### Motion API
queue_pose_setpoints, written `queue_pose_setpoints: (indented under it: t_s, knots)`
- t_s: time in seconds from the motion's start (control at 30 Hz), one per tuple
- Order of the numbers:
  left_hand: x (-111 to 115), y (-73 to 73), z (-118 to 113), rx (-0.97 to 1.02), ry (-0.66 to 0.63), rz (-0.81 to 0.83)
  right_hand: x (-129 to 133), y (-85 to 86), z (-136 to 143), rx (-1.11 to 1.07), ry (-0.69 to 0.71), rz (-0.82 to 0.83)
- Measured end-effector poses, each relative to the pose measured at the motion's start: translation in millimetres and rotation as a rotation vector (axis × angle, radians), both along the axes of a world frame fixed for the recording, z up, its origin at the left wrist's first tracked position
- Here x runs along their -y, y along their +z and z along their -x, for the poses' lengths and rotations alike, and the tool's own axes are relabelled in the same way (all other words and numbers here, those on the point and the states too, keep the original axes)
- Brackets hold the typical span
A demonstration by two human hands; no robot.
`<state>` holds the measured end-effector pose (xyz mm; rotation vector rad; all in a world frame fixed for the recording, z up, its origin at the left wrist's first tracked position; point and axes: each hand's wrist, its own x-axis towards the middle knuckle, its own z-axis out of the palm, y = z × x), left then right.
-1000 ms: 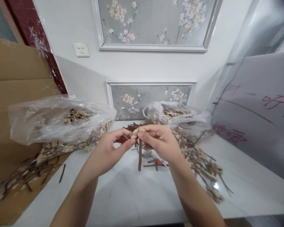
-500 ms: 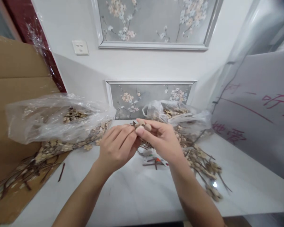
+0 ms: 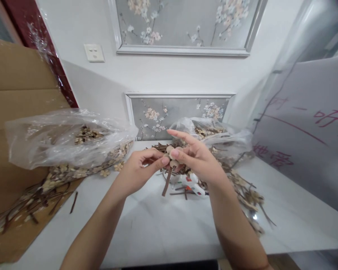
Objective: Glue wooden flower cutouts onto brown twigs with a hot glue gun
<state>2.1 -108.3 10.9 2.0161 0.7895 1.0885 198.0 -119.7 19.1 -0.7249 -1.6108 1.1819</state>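
Seen from above, over a white table [image 3: 154, 232], a small pale flower [image 3: 169, 152] of rounded wooden petals, held up in the middle between two bare hands. Left hand [image 3: 165, 161] closed narrowly on the flower's left side, thumb nearest. Right hand [image 3: 174, 153] closed on its right side, thumb on the petals, index finger stretched up and away to the left. Just below the flower, slanting down toward the near side, a thin brown stem [image 3: 167, 183]; join to the flower too small to tell. Beyond the hands, partly hidden, a heap of brown sticks [image 3: 161, 146]. Near the right hand, on the table, a white item [image 3: 186, 180] with orange and green patches. At far left, a clear bag [image 3: 30, 144] with pale flowers inside; on its near side, more loose flowers and twigs [image 3: 49, 200], partly on flat cardboard [image 3: 42, 232]. On the table just right of that cardboard, one short stick [image 3: 73, 202]. At far right, another clear bag [image 3: 236, 140], also with pale pieces inside; nearer, beside the right forearm, flower-tipped branches [image 3: 249, 198]. Along the far side, a white wall [image 3: 171, 75] with two framed blossom panels, one above the other. At right, a pale board [image 3: 304, 90] with red handwriting.
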Motion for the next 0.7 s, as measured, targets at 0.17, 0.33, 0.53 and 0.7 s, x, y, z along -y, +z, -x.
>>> queue_pose_setpoints:
  t_s: [0.17,0.33,0.53,0.7]
  knots:
    - [-9,-8.5,-4,0.015,0.158,-0.127,-9,-1.0,-4,0.065,-0.115,0.063]
    - [-27,-18.9,-8,0.167,0.16,-0.001,-24,-5.0,-9,0.013,0.014,0.122]
    - [-42,-23.1,-4,0.209,0.147,0.14,-33,-11.7,-14,0.018,-0.016,0.079]
    - [-48,-21.8,4,0.14,0.157,0.165,-37,-10.8,-24,0.115,-0.222,-0.095]
